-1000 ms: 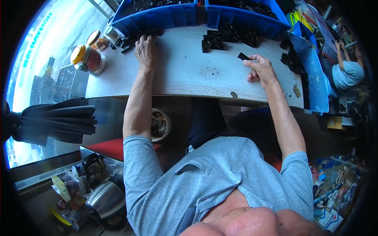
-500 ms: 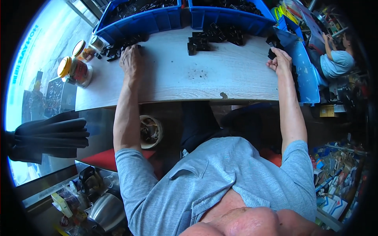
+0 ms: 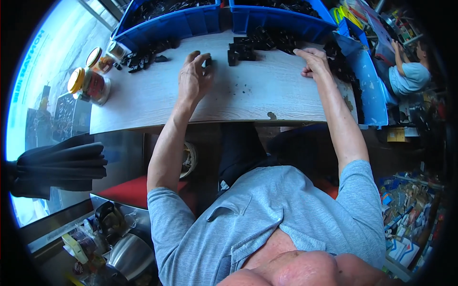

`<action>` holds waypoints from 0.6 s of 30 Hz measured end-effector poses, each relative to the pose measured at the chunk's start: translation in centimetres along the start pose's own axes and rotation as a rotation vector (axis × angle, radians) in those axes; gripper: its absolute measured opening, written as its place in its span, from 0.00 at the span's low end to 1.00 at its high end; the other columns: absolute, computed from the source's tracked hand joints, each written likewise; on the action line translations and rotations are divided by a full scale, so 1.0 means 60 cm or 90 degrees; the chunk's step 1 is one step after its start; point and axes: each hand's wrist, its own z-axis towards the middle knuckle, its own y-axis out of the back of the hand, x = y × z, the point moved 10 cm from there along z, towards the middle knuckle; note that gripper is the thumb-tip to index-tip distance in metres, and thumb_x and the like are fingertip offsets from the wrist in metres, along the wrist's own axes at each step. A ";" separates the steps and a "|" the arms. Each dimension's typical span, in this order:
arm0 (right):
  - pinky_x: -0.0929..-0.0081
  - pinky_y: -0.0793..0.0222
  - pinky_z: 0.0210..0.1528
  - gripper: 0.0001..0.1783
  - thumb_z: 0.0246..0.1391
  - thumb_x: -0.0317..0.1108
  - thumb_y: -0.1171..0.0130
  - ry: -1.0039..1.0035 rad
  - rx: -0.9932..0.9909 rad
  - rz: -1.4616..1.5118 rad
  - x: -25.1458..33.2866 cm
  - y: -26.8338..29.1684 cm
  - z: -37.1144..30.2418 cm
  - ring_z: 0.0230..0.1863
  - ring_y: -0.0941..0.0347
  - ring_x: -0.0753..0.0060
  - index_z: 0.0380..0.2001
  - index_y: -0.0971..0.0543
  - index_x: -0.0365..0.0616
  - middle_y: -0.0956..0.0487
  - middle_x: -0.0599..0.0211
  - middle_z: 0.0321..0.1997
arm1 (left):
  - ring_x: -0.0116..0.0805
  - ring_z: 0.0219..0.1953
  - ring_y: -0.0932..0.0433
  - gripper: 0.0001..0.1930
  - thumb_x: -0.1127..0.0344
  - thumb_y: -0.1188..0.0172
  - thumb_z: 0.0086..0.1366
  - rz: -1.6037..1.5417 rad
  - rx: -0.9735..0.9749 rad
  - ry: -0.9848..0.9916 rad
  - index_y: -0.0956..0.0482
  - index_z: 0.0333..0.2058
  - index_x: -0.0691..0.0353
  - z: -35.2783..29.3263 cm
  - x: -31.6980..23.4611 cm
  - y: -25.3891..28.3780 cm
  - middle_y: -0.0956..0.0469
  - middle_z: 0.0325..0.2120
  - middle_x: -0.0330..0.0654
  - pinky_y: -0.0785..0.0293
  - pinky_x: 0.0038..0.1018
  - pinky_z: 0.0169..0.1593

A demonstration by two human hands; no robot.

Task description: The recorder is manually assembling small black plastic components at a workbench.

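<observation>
Now the left hand (image 3: 194, 78) swings in from the far-left corner of the table (image 3: 214, 105), and it brings something along: a small black part (image 3: 208, 62), pinched between thumb and forefinger, just above the wood and well back from the near edge. Half a second ago that hand was down at the left pile (image 3: 139, 61). With it gone, a loose piece (image 3: 161, 58) shows just beside the pile's right end.

Over on the other side, the right hand (image 3: 312, 64) is back from the right edge, where the right heap (image 3: 341, 66) lies along the tray (image 3: 374, 90). The dark part it pinched a second ago no longer shows in its grip! Forefinger stretched out, the other fingers curled, it reaches to the right end of the middle pile (image 3: 243, 50), up near the far edge. Touching or just short? Can't tell, nor whether anything is between those fingertips.

So the load looks to have changed sides: left hand carrying, right hand apparently freed. Along the far edge stand the left bin (image 3: 171, 29) and right bin (image 3: 281, 24), black pieces inside both; the yellow-lidded jar (image 3: 91, 86) holds the left edge.
</observation>
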 end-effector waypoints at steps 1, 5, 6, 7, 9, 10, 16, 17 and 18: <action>0.76 0.26 0.21 0.27 0.45 0.48 0.22 -0.001 0.005 0.001 -0.002 -0.006 0.006 0.17 0.32 0.79 0.45 0.19 0.47 0.30 0.75 0.21 | 0.45 0.46 0.15 0.19 0.70 0.41 0.63 -0.115 0.029 0.057 0.18 0.53 0.62 0.000 0.008 -0.005 0.26 0.60 0.54 0.18 0.36 0.49; 0.78 0.30 0.18 0.30 0.46 0.50 0.23 0.019 -0.004 -0.083 0.009 -0.031 0.015 0.17 0.33 0.81 0.49 0.18 0.47 0.24 0.71 0.27 | 0.42 0.45 0.15 0.23 0.77 0.44 0.61 -0.029 0.012 -0.010 0.18 0.55 0.53 0.000 0.018 0.008 0.28 0.63 0.49 0.16 0.31 0.47; 0.78 0.30 0.17 0.30 0.46 0.50 0.24 0.044 -0.004 -0.078 0.015 -0.033 0.010 0.17 0.33 0.81 0.50 0.18 0.48 0.24 0.71 0.27 | 0.43 0.49 0.17 0.25 0.79 0.44 0.61 -0.008 0.030 0.007 0.18 0.55 0.50 -0.006 0.016 0.002 0.27 0.63 0.45 0.17 0.33 0.50; 0.78 0.30 0.17 0.29 0.47 0.50 0.24 0.068 -0.006 -0.073 0.022 -0.035 0.007 0.17 0.33 0.81 0.50 0.18 0.48 0.24 0.71 0.27 | 0.43 0.49 0.17 0.25 0.79 0.44 0.61 -0.007 0.031 0.011 0.18 0.55 0.50 -0.004 0.012 0.002 0.27 0.63 0.45 0.17 0.33 0.50; 0.78 0.29 0.18 0.27 0.49 0.48 0.26 0.058 -0.004 -0.090 0.026 -0.035 0.007 0.18 0.31 0.80 0.50 0.17 0.47 0.22 0.70 0.29 | 0.43 0.54 0.21 0.24 0.79 0.44 0.62 0.194 0.054 -0.202 0.18 0.55 0.50 -0.007 -0.050 -0.007 0.26 0.62 0.42 0.19 0.35 0.54; 0.79 0.27 0.19 0.25 0.52 0.46 0.28 0.048 -0.006 -0.107 0.024 -0.033 0.007 0.19 0.29 0.80 0.51 0.17 0.46 0.20 0.69 0.30 | 0.44 0.57 0.24 0.22 0.77 0.42 0.64 0.225 0.119 -0.182 0.19 0.55 0.50 -0.003 -0.046 -0.021 0.24 0.60 0.41 0.20 0.36 0.56; 0.78 0.26 0.18 0.20 0.56 0.44 0.31 0.046 -0.019 -0.109 0.011 -0.034 0.022 0.19 0.27 0.78 0.49 0.16 0.47 0.19 0.67 0.31 | 0.44 0.52 0.21 0.17 0.72 0.37 0.65 0.197 0.142 -0.202 0.17 0.52 0.53 0.007 -0.033 -0.034 0.19 0.52 0.41 0.20 0.36 0.53; 0.78 0.26 0.18 0.20 0.56 0.44 0.31 0.045 -0.023 -0.109 0.012 -0.032 0.021 0.19 0.27 0.78 0.49 0.16 0.47 0.19 0.67 0.31 | 0.45 0.51 0.21 0.16 0.72 0.38 0.65 0.179 0.137 -0.190 0.17 0.51 0.53 0.007 -0.031 -0.031 0.19 0.51 0.42 0.20 0.36 0.53; 0.78 0.25 0.19 0.20 0.56 0.44 0.31 0.041 -0.020 -0.102 0.012 -0.032 0.019 0.19 0.27 0.78 0.48 0.15 0.47 0.18 0.67 0.31 | 0.46 0.49 0.20 0.16 0.73 0.38 0.64 0.158 0.111 -0.199 0.17 0.51 0.55 0.005 -0.036 -0.025 0.18 0.49 0.43 0.21 0.37 0.52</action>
